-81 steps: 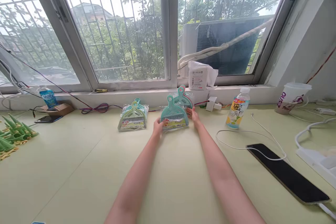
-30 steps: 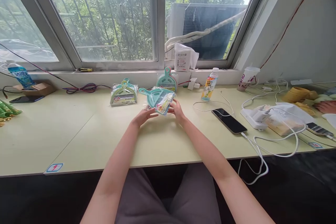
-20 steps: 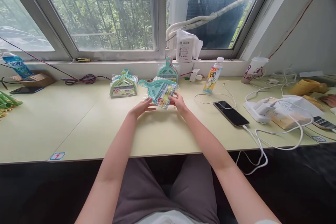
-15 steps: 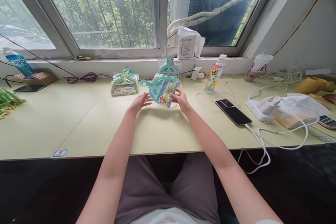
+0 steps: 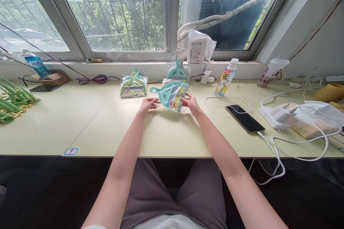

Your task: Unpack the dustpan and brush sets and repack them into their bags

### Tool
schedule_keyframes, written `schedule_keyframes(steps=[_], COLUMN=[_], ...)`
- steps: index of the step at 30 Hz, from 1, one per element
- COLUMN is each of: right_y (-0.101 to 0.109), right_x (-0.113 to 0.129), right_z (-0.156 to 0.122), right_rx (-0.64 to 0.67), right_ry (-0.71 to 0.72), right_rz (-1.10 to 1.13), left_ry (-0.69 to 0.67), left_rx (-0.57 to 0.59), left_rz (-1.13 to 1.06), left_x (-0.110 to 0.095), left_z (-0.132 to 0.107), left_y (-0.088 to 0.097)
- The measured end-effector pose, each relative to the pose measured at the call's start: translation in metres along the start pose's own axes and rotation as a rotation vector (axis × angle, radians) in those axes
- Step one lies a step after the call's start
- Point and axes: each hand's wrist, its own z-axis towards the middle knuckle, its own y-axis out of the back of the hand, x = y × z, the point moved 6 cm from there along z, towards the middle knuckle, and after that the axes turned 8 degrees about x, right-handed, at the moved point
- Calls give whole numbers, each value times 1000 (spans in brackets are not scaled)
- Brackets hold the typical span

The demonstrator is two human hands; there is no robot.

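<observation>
A teal mini dustpan and brush set (image 5: 169,94) in clear wrap with a printed label is tilted in the air over the table. My right hand (image 5: 191,103) grips its label end, thumb on the front and fingers partly behind. Just below its handle, my left hand (image 5: 149,105) is open, fingers stretched toward the dustpan; whether they touch it is unclear. Behind it stands another wrapped teal dustpan set (image 5: 177,71) with a reddish edge. Farther left, a wrapped green dustpan set (image 5: 133,86) leans with a teal one behind it.
A drink bottle (image 5: 227,78), a phone (image 5: 245,118) on a white cable and a power strip (image 5: 274,116) lie to the right, near a plastic cup (image 5: 272,72). At left are green bamboo-like pieces (image 5: 16,100) and a blue bottle (image 5: 37,65) in a small carton. A white package (image 5: 199,47) stands on the sill.
The view has turned slightly left, shifting everything rightward in the picture. My right hand still holds the dustpan set, with little change in its tilt; my left hand stays beside it.
</observation>
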Motion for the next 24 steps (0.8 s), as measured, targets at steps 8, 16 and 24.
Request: schedule_keyframes(steps=[8,16,24], right_y=[-3,31,18], right_x=[8,-4,-3], right_z=[-1,5,1], right_rx=[1,-201,-167], right_ry=[53,68,47], right_rz=[24,232,267], left_ry=[-109,174,-107], left_rx=[-529,-1160,-1024], left_rz=[-123,-88,382], left_x=[-6,14,-33], left_z=[-8,-39,-43], left_y=[48,90,45])
